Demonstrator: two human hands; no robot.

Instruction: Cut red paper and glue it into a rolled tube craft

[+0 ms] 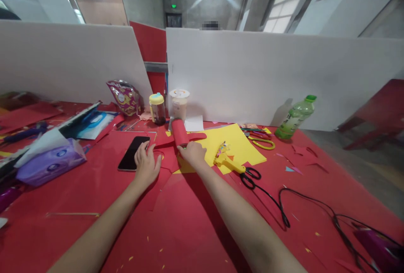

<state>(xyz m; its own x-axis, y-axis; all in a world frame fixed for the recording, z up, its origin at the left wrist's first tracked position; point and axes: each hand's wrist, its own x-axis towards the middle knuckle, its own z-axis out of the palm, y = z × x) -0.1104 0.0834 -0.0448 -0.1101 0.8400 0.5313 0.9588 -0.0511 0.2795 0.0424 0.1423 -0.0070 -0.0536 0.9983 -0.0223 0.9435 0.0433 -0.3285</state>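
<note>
My right hand (193, 154) is closed round the near end of a red paper tube (179, 132). Thin red paper pieces stick out to the left and right of the tube like wings. My left hand (147, 164) has its fingers apart, resting over the right edge of a black phone (132, 153) and holding nothing. Beneath the tube and right hand lie red paper scraps and yellow paper sheets (249, 144). A yellow glue gun (229, 163) rests on those sheets, right of my right hand, beside black-handled scissors (251, 177).
Behind stand a yellow-lidded bottle (157, 108), a white-lidded cup (179, 103) and a snack bag (124, 97). Yellow-handled scissors (265, 143) and a green bottle (295, 118) are at right. A black cord (311, 198) crosses the right side. A purple tissue pack (52, 163) lies left.
</note>
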